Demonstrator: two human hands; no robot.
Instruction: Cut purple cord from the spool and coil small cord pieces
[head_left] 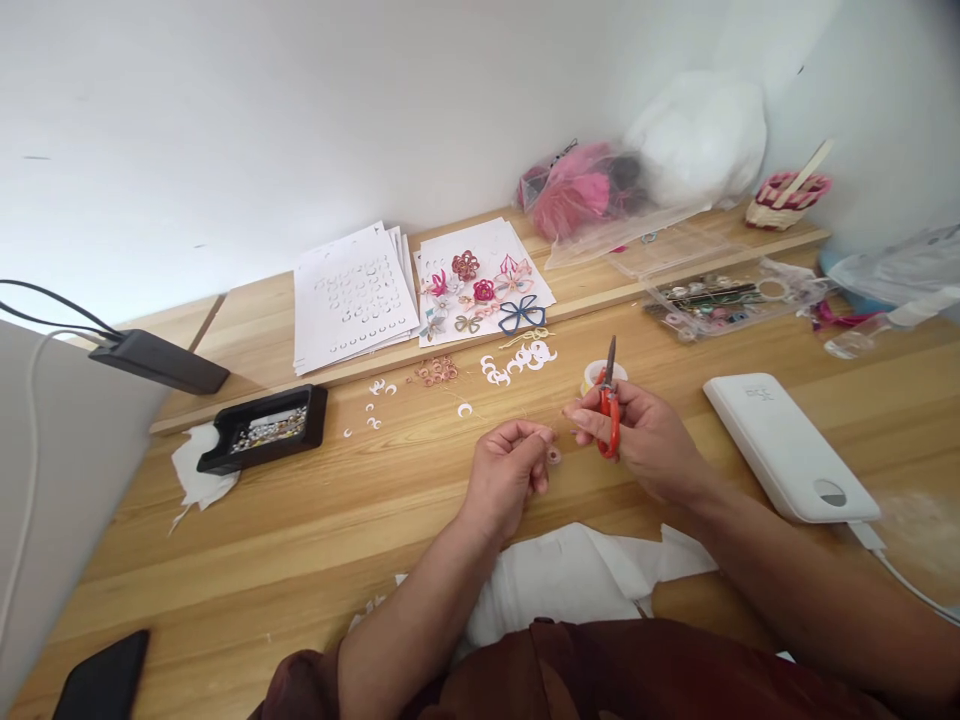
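Note:
My left hand [510,472] is closed in a pinch over the middle of the table. A small pale ring-shaped piece [553,455] shows at its fingertips, and a fine thread seems to run there too. Just to the right, my right hand [645,435] grips red-handled scissors [609,425], their dark blades pointing up and away. Its thumb and forefinger are also pinched together toward the left hand; anything between them is too small to make out. Beyond the hands lie white paper crescents [517,362], copper-coloured curled pieces [437,371] and a roll of tape [595,377].
Wire and thread flowers [484,290] rest on paper sheets [352,300] at the back. A black tray [262,430] of beads stands left, a white power bank [791,448] right. Behind are a clear bead box [731,300] and a small basket [787,200]. White cloth [570,580] lies in front.

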